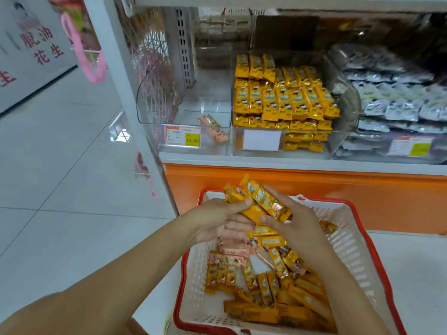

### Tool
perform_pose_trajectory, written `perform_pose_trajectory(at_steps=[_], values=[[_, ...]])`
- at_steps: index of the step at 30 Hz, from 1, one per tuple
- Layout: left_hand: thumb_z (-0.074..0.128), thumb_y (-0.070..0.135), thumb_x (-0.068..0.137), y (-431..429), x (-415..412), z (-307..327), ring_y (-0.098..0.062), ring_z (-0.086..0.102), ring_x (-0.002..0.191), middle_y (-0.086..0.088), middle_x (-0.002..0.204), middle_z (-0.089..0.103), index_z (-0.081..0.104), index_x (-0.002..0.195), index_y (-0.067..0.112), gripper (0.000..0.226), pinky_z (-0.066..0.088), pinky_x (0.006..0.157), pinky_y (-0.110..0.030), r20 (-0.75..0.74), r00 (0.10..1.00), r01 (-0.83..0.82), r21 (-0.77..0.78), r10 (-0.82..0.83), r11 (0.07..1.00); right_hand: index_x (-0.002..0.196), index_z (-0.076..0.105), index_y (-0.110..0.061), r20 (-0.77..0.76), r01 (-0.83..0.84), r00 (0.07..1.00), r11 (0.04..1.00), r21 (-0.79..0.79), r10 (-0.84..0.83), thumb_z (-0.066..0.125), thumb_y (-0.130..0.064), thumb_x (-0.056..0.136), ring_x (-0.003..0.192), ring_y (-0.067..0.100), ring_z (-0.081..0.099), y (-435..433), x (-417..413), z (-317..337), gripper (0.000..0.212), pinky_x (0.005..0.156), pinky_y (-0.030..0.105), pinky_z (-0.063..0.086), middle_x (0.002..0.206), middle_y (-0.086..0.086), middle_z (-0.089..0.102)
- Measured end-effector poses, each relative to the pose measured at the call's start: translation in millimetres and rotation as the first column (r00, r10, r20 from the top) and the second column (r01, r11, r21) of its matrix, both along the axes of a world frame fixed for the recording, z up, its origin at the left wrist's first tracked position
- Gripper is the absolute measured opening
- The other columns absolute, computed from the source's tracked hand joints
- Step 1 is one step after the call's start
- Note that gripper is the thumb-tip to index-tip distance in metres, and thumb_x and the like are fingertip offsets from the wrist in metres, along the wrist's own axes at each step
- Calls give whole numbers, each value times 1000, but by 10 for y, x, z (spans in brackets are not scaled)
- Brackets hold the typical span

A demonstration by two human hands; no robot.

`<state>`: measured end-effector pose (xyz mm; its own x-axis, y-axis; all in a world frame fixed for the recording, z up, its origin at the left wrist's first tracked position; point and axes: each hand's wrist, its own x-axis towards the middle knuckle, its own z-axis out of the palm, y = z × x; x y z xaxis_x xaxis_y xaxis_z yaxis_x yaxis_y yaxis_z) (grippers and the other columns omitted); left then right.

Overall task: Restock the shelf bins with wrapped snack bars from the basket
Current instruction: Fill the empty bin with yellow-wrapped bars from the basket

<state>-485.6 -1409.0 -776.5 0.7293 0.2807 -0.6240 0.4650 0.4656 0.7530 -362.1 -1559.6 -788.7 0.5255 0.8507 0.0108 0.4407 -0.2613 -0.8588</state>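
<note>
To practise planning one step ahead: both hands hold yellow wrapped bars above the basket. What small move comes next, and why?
Probably lift the yellow wrapped snack bars, gripped by the left hand and right hand, to the clear plastic middle bin: it already holds matching yellow bars, while the clear left bin holds a pink bar.

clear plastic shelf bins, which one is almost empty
The leftmost clear plastic bin: it holds just a pink wrapped bar or two, while the middle bin is packed with yellow wrapped bars and the right bin with silvery packets.
</note>
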Motion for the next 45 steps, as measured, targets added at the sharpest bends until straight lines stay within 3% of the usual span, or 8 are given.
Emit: perform_pose_trajectory(at_steps=[4,10,15,19,26,34,40,45], values=[[59,20,89,-74,160,171,-20,71,88,-15,100,72,65,104,7,21,57,80,-32,198,973,-99,-99,117,990,137,45,-46,-44,76,997,976,202,-68,69,-32,84,122,-17,43,-38,-59,139,60,97,9,39,127,-37,52],[62,23,77,-56,339,422,-23,71,81,-16,94,71,65,99,7,27,58,80,-34,310,950,70,-128,-27,989,121,57,-39,-325,199,943,908,370,-74,64,-23,82,100,0,65,-121,30,387,43,74,11,50,107,-18,70],[63,23,74,-121,463,499,-20,72,78,-11,90,73,66,97,10,27,58,77,-32,349,933,130,-89,-92,987,128,55,-43,-300,249,944,890,381,-135,46,-37,92,115,-8,53,-171,79,429,38,85,7,42,122,-20,61],[63,20,74,-162,545,528,-19,71,83,-8,94,73,67,100,12,27,56,83,-33,375,921,146,-83,-104,986,127,51,-42,-109,268,964,885,381,-244,50,-40,96,103,-13,49,-172,150,441,31,78,1,38,122,-8,46],[62,23,79,-158,685,637,-25,70,88,-18,111,67,67,112,6,38,58,74,-32,485,873,23,-146,51,989,149,33,-20,509,232,794,940,250,-332,57,-71,72,106,10,40,-85,207,556,95,87,25,39,117,-14,34],[63,21,77,121,741,1054,-19,67,102,-8,109,71,64,114,6,40,53,92,-31,576,817,-111,107,29,988,148,33,-23,399,260,849,932,252,-345,70,-37,79,103,5,47,269,371,964,80,79,11,38,113,-10,47],[59,16,93,528,672,1091,-9,54,121,4,132,57,51,135,15,43,44,103,-33,509,841,-527,691,184,495,140,40,-19,376,354,809,885,303,-453,70,-31,78,104,21,56,838,999,1247,70,83,34,48,117,3,58],[56,23,94,649,662,893,-18,60,115,-7,121,66,63,122,16,30,48,97,-39,264,953,-304,846,150,438,140,40,-18,447,463,776,883,74,-445,68,-34,85,113,32,55,1415,1524,1428,63,87,38,45,124,12,59]])
